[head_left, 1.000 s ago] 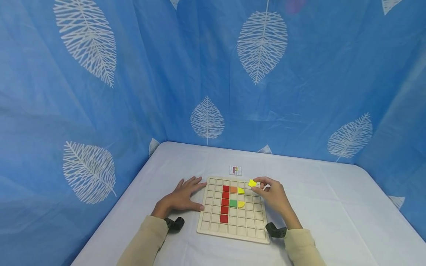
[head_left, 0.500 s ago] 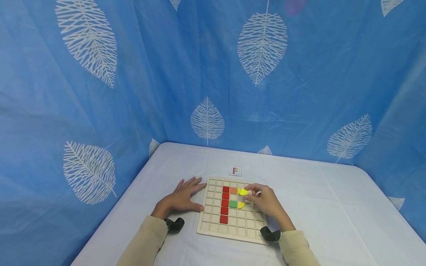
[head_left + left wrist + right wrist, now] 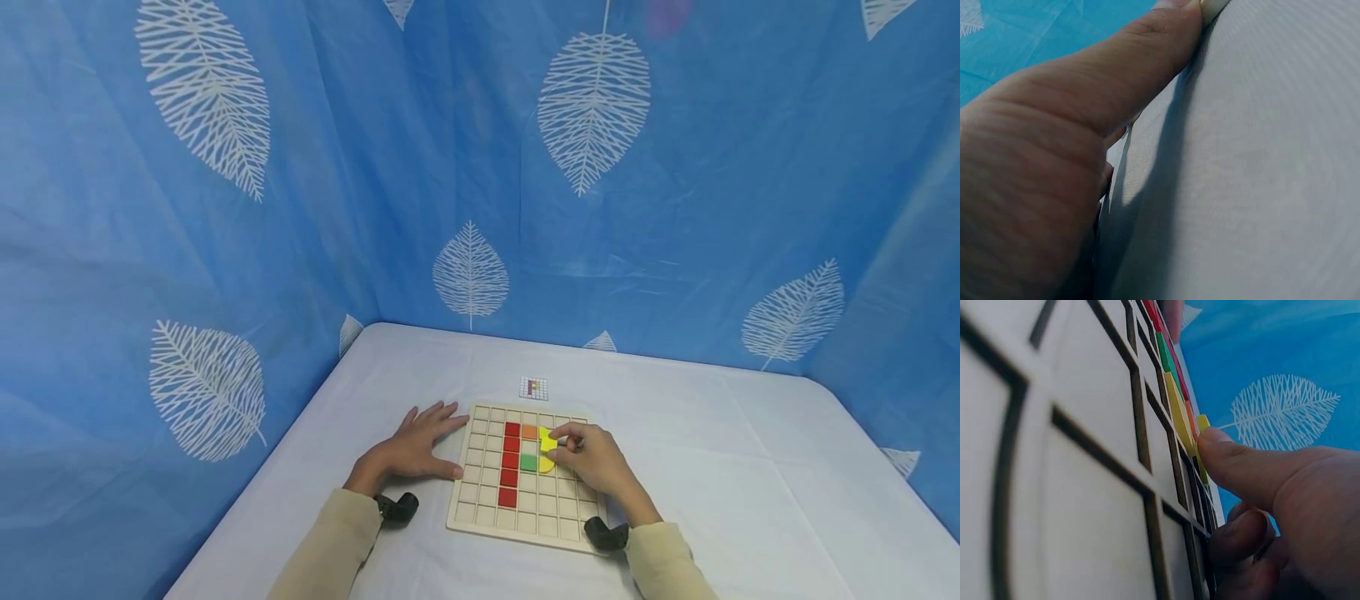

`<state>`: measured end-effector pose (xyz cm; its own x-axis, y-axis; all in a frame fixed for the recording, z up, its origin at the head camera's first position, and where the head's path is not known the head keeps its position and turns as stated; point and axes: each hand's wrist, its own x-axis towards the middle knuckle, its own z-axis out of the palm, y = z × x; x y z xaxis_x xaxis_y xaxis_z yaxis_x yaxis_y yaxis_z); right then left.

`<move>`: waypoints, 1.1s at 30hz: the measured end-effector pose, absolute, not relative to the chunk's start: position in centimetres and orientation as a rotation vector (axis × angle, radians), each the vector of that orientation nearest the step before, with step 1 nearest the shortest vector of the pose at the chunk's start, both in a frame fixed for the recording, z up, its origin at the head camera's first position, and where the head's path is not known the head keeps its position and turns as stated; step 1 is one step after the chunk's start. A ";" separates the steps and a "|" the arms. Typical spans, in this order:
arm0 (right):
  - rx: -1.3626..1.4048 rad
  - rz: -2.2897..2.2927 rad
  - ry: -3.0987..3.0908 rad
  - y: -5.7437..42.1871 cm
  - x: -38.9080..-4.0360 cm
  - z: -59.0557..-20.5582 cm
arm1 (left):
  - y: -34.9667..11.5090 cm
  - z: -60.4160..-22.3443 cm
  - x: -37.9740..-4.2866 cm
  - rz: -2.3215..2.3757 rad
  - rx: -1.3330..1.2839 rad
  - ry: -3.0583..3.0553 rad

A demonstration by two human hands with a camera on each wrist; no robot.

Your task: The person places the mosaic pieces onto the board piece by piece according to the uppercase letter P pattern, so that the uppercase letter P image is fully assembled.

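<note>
In the head view a wooden grid board [image 3: 506, 532] lies on the white table. My right hand [image 3: 598, 460] is over its right part, thumb and forefinger pinching a small yellow tile [image 3: 548, 446]. This tile sits between an upper yellow tile [image 3: 544, 432] and a lower rounded yellow tile [image 3: 546, 466], overlapping them in this view. To the left are an orange tile [image 3: 529, 432], a green tile [image 3: 528, 462] and a column of red tiles [image 3: 510, 460]. My left hand [image 3: 422, 446] rests with spread fingers on the table, its thumb tip [image 3: 1179, 5] at the board's left edge.
Behind the board lies a small printed card [image 3: 534, 388] with a coloured grid pattern. Blue cloth [image 3: 675, 192] with white leaf prints hangs around the table [image 3: 720, 450]. Each wrist carries a black camera [image 3: 606, 533].
My right hand has carried the yellow tile left and toward me, from the board's upper right to the column of yellow tiles. The left hand has stayed in place at the board's edge.
</note>
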<state>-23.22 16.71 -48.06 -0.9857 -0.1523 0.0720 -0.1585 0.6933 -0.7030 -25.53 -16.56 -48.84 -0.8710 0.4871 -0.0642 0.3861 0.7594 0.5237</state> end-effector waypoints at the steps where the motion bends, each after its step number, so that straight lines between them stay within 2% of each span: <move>1: 0.263 1.187 -2.885 16.7 -23.3 -48.1 | -16.6 -48.8 -25.5 0.757 0.691 2.760; 33: 0.123 1.293 -2.922 16.4 -23.3 -47.6 | -16.5 -48.7 -25.6 0.728 0.694 2.762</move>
<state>-23.27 16.44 -47.62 -0.9955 -0.0930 -0.0200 -0.0478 0.6703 -0.7406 -25.59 -16.49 -48.67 -0.8692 0.4890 -0.0732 0.3893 0.7681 0.5083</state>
